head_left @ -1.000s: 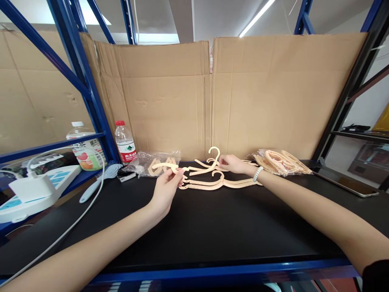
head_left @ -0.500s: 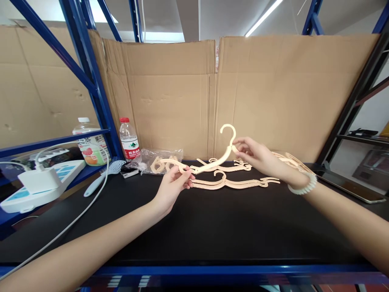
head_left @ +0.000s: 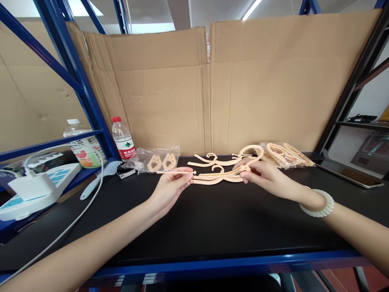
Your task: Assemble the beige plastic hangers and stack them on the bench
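My left hand (head_left: 174,184) is closed, pinching a thin cream plastic hanger end piece (head_left: 164,172) that lies roughly level. Its tip pokes out past my thumb. My right hand (head_left: 264,176) is closed around the middle of a cream hanger part (head_left: 225,175), whose hook (head_left: 257,149) tilts up and to the right. The free end of that part comes close to the tip in my left hand, with what looks like a small gap. Just behind and below lies a hanger (head_left: 209,181) on the black table (head_left: 206,227), and another hanger (head_left: 206,163) lies farther back.
A plastic bag with pale pieces (head_left: 162,162) lies left; another bag of hanger parts (head_left: 285,156) lies right, beside a phone-like slab (head_left: 349,173). A red-capped bottle (head_left: 123,140), a hairbrush (head_left: 101,176) and a power strip (head_left: 60,180) with a white cable stand left. Cardboard (head_left: 158,89) walls the back.
The hook in my right hand has swung from upright to tilted right and lower. The left piece has turned edge-on, and the two parts now look apart. The view has shifted slightly.
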The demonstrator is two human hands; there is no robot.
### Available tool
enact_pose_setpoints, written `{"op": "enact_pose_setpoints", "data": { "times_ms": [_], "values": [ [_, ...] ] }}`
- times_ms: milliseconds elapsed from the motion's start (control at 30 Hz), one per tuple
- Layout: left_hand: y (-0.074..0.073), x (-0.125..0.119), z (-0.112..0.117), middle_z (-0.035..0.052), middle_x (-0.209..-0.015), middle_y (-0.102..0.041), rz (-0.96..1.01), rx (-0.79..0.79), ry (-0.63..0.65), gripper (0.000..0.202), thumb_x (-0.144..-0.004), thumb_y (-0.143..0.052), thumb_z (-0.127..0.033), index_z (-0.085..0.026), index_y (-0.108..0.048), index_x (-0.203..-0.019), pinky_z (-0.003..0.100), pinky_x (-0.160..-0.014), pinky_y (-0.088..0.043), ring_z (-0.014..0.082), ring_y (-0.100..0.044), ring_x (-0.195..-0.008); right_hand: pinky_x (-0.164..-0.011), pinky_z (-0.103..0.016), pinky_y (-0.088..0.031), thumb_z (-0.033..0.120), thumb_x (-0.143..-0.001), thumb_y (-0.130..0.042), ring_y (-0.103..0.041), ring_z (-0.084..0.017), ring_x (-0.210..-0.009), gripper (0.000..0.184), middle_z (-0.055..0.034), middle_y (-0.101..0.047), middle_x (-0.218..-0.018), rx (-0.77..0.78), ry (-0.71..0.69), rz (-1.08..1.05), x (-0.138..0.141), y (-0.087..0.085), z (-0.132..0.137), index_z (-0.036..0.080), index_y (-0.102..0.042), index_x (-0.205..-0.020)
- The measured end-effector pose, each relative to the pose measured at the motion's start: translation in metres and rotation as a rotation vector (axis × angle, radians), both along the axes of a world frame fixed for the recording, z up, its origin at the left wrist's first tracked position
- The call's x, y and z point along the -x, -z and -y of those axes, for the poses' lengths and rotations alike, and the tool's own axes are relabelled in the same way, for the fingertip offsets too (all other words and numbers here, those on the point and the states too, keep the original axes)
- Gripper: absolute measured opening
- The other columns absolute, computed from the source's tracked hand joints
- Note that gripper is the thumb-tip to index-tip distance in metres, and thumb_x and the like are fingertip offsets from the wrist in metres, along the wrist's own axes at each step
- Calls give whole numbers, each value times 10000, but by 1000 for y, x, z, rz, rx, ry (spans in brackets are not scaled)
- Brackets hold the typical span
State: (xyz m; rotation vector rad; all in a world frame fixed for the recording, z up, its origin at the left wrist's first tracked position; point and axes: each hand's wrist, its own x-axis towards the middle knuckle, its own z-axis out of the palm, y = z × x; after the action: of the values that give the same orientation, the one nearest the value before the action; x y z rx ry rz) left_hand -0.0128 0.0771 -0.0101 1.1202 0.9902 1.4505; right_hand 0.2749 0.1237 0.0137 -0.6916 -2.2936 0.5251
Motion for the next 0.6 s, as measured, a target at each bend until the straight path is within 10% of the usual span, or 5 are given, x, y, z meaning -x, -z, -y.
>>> {"op": "enact_pose_setpoints", "data": {
  "times_ms": [600],
  "values": [
    [-8, 6, 14, 27, -734, -657, -185, 3, 240, 221, -795, -737, -313, -125, -665, -889, 172, -525, -459, 60, -538, -526, -534, -264, -363, 440, -938, -490, -524, -118, -630, 420, -85, -656, -1035, 12, -26, -13, 4, 0, 13, 160, -567, -635]
  ]
}}
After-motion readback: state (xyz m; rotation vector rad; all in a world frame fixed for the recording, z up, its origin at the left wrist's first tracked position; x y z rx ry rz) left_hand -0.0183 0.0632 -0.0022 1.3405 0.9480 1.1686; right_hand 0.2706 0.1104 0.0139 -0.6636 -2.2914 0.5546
